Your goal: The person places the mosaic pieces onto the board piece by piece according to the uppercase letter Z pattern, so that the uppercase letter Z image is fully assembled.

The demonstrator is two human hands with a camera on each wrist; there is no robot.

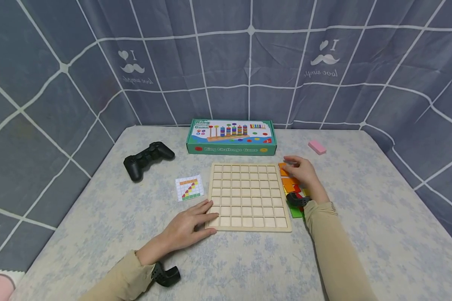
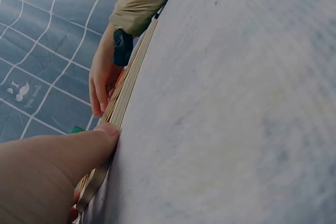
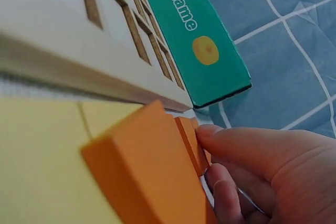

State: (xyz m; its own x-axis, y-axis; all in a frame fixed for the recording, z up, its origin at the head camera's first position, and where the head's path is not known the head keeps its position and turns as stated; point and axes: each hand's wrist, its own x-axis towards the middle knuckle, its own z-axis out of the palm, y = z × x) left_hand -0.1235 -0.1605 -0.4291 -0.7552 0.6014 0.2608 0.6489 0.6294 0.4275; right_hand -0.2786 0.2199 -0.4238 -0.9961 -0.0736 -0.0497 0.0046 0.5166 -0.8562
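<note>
Orange block (image 1: 283,169): at the right hand's fingertips, just beside the board's right edge.
Right hand (image 1: 302,171): pinching that block between thumb and curled finger, as the right wrist view shows.
Board (image 1: 250,228): between the two hands, a wooden grid of square cells lying flat.
Left hand (image 1: 191,221): fingers spread and loosely extended, resting on the board's near left corner; thumb against the near edge.
Other blocks: orange (image 1: 289,184), red, yellow and green (image 1: 295,211) pieces, below the right hand and wrist, along the board's right side.
Card (image 1: 189,188): just beyond the left hand, left of the board, printed with a coloured pattern on a grid.
Box (image 1: 231,149): beyond both hands, behind the board.
Gamepad (image 1: 148,159): well beyond the left hand, farther left.
Pink block (image 1: 317,147): beyond the right hand, slightly right.
Table (image 1: 361,184): under everything, around both hands.
</note>
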